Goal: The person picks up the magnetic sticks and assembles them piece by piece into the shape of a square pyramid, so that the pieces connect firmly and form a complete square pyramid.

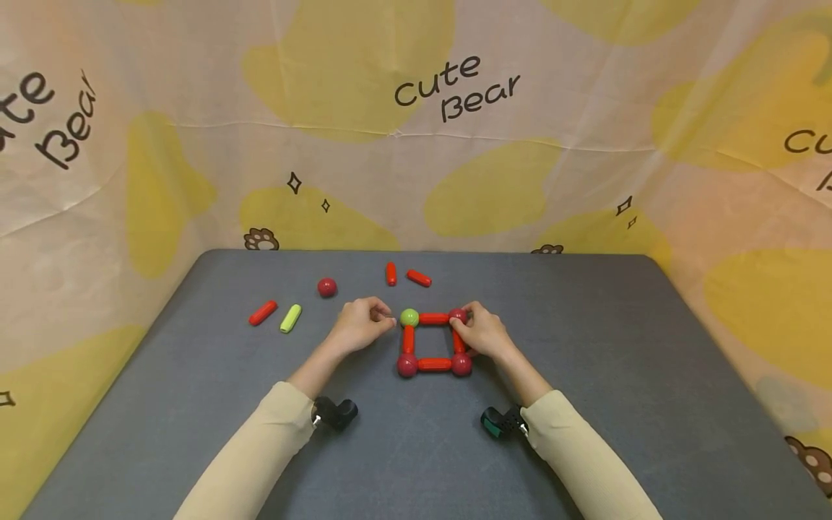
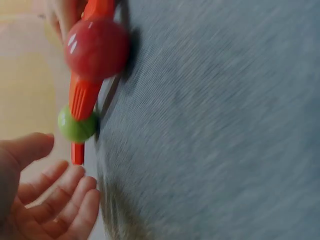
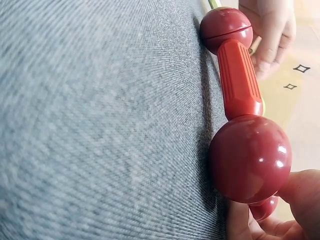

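Observation:
A square of red rods joined by balls lies flat on the table. One green ball (image 1: pixel 409 318) marks its far left corner; dark red balls, such as the near left ball (image 1: pixel 406 365) and near right ball (image 1: pixel 461 364), form the others. Around the right-hand red rod (image 1: pixel 458 344), just below the far right ball (image 1: pixel 458 314), my right hand (image 1: pixel 486 334) curls its thumb and fingers. My left hand (image 1: pixel 360 323) hovers left of the green ball, apart from it. In the left wrist view, its fingers (image 2: pixel 60 205) are loosely spread and hold nothing.
Left of the square lie a loose red rod (image 1: pixel 263 313), a yellow-green rod (image 1: pixel 290 318) and a dark red ball (image 1: pixel 327 287). Two more red rods, one upright in view (image 1: pixel 391 274) and one slanted (image 1: pixel 419 278), lie behind it. A patterned cloth (image 1: pixel 364 173) stands behind the grey table (image 1: pixel 585 325).

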The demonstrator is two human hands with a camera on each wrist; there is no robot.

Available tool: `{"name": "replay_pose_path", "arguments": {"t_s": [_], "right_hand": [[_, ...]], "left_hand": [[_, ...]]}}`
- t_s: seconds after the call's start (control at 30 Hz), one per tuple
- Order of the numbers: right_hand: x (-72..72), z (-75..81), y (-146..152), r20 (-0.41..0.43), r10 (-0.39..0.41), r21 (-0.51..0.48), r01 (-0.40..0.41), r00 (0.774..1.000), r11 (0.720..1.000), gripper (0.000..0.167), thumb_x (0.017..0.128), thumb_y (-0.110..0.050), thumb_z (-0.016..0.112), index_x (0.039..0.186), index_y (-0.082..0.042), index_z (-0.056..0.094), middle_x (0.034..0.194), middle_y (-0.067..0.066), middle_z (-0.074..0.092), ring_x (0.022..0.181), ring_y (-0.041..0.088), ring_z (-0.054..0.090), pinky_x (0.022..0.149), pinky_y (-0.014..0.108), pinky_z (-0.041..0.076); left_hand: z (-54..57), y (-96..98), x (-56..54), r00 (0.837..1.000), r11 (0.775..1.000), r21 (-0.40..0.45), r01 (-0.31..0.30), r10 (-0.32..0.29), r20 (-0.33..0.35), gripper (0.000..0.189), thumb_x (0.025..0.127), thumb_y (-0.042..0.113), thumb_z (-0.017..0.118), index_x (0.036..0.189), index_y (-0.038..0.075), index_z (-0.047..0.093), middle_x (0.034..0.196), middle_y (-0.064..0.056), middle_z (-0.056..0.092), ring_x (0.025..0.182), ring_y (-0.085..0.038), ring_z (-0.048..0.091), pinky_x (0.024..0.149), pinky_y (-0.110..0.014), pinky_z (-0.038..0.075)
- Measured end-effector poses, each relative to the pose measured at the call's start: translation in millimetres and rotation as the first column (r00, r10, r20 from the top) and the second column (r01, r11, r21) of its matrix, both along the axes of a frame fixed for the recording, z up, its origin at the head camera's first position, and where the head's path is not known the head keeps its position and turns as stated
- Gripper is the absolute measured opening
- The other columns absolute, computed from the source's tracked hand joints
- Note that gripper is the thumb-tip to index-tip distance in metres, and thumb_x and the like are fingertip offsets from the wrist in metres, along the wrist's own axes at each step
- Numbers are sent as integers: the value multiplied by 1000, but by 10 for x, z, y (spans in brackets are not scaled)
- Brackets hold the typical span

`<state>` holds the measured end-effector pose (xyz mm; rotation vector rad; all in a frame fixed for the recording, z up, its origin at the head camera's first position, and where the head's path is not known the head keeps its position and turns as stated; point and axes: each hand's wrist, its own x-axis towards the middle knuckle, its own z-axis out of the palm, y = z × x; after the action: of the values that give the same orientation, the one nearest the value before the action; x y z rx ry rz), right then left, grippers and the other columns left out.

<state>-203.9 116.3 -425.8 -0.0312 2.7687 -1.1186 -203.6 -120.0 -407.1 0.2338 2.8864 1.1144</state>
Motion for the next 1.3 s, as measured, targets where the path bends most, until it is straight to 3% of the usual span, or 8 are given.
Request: {"name": "replay_pose_path", "arguments": {"t_s": [0.3, 0.47, 0.7, 1.07, 1.3], "right_hand": [[9, 1, 7, -2, 9, -2, -9, 1000, 1000, 40, 88, -27, 60, 116, 0, 50, 70, 5, 54, 43, 11, 53, 42, 24, 43], [-7, -8, 13, -2, 11, 0, -11, 1000, 1000, 40, 88, -27, 60, 116, 0, 51, 71, 6, 55, 43, 12, 55, 43, 25, 44], [10, 8, 28, -20, 25, -19, -25, 999, 1000, 37, 88, -24, 59, 112, 1, 51, 69, 6, 54, 43, 13, 56, 43, 25, 46], [-25, -3, 19, 11, 18, -1, -18, 1000, 1000, 39, 88, -27, 60, 116, -1, 51, 69, 5, 54, 43, 11, 55, 43, 25, 45], [-16, -9, 25, 17, 16, -12, -15, 1000, 1000, 39, 89, -27, 59, 116, -1, 50, 69, 6, 53, 43, 12, 56, 43, 25, 46]], "left_hand": [[66, -50, -383, 998, 999, 43, -29, 31, -59, 28, 81, 23, 68, 101, 4, 64, 96, -10, 67, 90, -23, 63, 78, -36, 47], [31, -44, -582, 995, 996, 34, -81, 82, -48, 34, 82, 26, 68, 107, 4, 62, 104, -13, 65, 98, -27, 59, 83, -40, 45], [-23, 6, -781, 989, 989, -21, -146, 145, -16, 44, 81, 34, 68, 115, 8, 59, 107, -11, 63, 98, -29, 56, 84, -42, 43], [-71, 140, -903, 991, 977, -161, -136, 133, -28, 53, 81, 40, 66, 125, 12, 56, 107, -11, 61, 97, -30, 56, 84, -44, 44], [-96, 188, -919, 984, 967, -182, -178, 175, -35, 40, 81, 39, 67, 114, 17, 61, 103, -8, 62, 93, -29, 57, 77, -42, 45]]}}
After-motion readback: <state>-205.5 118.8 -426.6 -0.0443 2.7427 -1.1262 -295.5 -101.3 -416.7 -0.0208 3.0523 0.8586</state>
